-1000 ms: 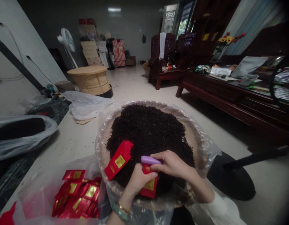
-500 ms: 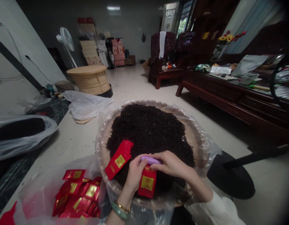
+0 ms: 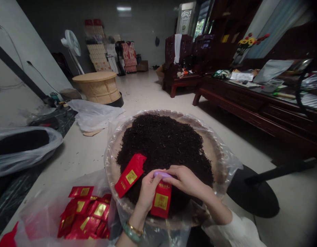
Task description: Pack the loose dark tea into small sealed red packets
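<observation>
A red foil packet (image 3: 161,201) with a gold label hangs upright over the near part of a round tray (image 3: 219,151) heaped with dark, dry tea leaves (image 3: 163,142). Across its top edge lies a small purple oblong device (image 3: 162,175). My right hand (image 3: 186,179) grips the device's right part with closed fingers. My left hand (image 3: 149,188) pinches at the packet's upper left corner, by the device's left end; its fingertips partly cover both. To the left, a second red packet (image 3: 130,176) with a torn-looking top leans on the leaves and the tray's rim.
Several red packets (image 3: 83,214) lie in a clear plastic bag at lower left. A bag of dark leaves (image 3: 22,142) stands at far left. A black round stand base (image 3: 253,195) is at right, a dark wooden table (image 3: 241,99) beyond. A drum-shaped stool (image 3: 98,87) stands behind.
The purple device has slid slightly left along the packet's top edge, and my right hand with it. My left hand has hardly moved.
</observation>
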